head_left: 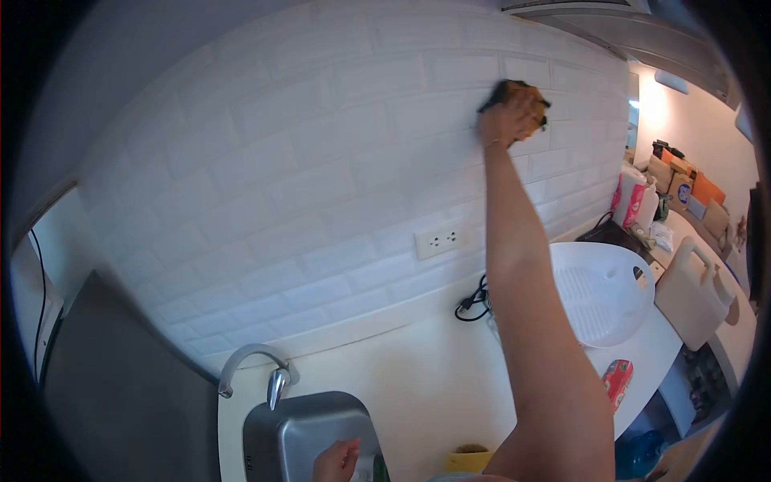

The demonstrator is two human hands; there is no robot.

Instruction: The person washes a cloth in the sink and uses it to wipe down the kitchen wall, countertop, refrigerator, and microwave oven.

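My right hand is stretched far up against the white tiled wall. It presses a crumpled orange-and-dark cloth flat to the tiles, slightly blurred by motion. Low in the view, my left hand is held over the steel sink. Its fingers are loosely curled in, and no object shows in them. A dark green item, only partly visible, is close beside that hand at the sink's right side.
A chrome faucet stands behind the sink. Along the wall are a power outlet and a black plug cord. To the right are a white plastic basin, a beige jug and a red packet. A range hood overhangs the upper right.
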